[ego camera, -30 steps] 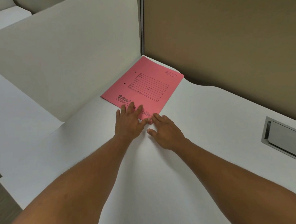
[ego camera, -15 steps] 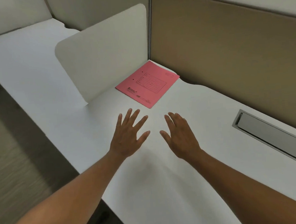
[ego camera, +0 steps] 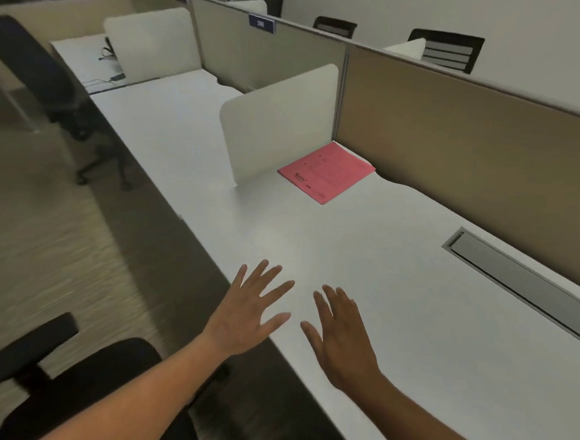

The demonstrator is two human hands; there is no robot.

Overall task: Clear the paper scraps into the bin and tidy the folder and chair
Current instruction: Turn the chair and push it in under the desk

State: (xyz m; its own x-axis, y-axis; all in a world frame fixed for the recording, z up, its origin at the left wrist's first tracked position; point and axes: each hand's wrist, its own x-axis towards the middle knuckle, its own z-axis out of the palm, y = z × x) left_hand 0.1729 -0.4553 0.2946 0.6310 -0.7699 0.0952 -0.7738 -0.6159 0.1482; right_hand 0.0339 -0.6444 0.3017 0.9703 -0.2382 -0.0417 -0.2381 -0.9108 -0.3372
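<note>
Two bare hands are held spread above the near edge of a long white desk, palms down, nothing grasped in either. The left hand hangs with fingers fanned just over the desk's front edge; the right hand is raised beside it, fingers together and slack, well apart from any object.

A pink folder is seen lying flat in the far corner of the bay, tucked between a white side divider and a tan back partition, its edges roughly squared to both. No paper scraps can be made out on the desktop, and no bin is in view.

An office chair is seen at lower left, its dark seat and armrest standing out from the desk over the carpet. A metal cable tray lid is set into the desktop at right.

The folder step is judged done, with the chair left to be tidied. For that, the hands would need to be brought down and left to the seat or backrest, and the chair pushed in under the desk.
</note>
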